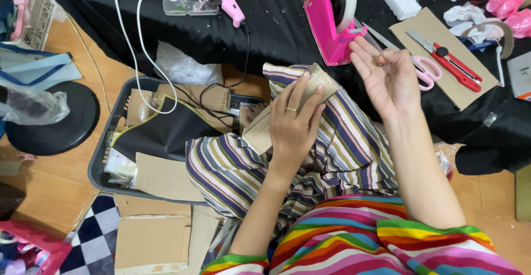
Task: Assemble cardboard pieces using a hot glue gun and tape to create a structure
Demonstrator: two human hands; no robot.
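The left hand (293, 126) clasped a folded brown cardboard piece (287, 109), seemingly half-built. The right hand (387, 76) hovered open and empty by the pink tape dispenser (332, 21); taping looked undone.

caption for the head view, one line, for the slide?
Left hand grips a folded brown cardboard piece over striped-trousered knees; right hand lifts open near the pink tape dispenser.
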